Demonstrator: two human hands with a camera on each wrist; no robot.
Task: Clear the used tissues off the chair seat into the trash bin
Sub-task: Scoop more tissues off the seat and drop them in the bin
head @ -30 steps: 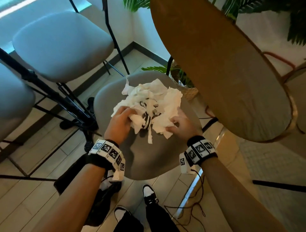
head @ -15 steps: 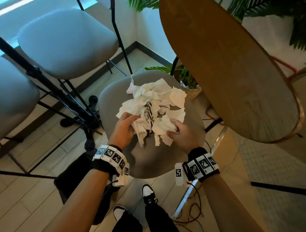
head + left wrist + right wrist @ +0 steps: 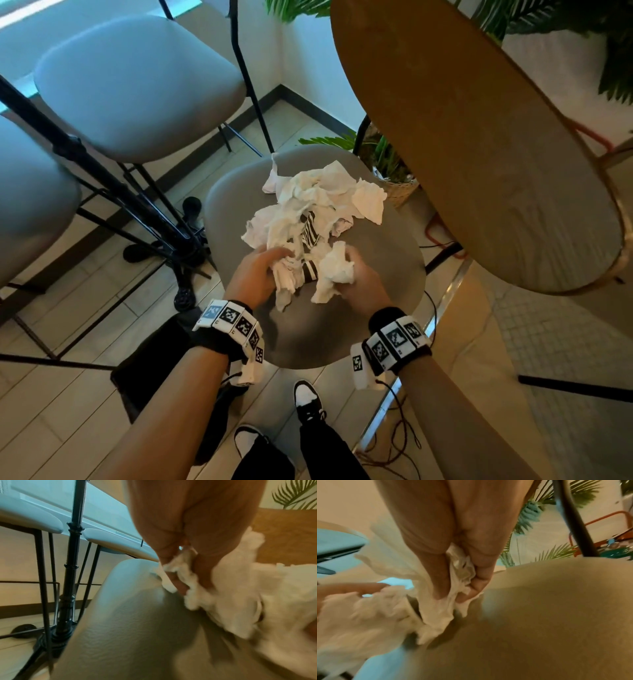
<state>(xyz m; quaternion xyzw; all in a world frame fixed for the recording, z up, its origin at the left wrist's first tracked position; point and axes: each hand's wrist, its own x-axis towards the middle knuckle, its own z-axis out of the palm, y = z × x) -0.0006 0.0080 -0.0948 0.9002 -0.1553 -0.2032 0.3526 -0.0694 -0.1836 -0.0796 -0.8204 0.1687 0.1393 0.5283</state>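
Left hand point(image 3: 255, 274) is gripping a crumpled wad at the near edge of the tissues point(image 3: 318, 205), fingers curled round the paper. Right hand point(image 3: 359, 284) is clenching its own bunch, thumb pinching it against the fingers. Since the earlier frames both hands are sitting closer together and nearer the body, each wad dragged back with them. The handfuls are touching the seat point(image 3: 383, 301) below the hands. Beyond the fingers the rest of the pile is lying looser on the seat, more strung out than before, a black-and-white striped scrap point(image 3: 310, 233) showing in its middle. Left of the left hand, black bag point(image 3: 147, 373) on the floor. Right of the right hand, wooden tabletop point(image 3: 479, 137).
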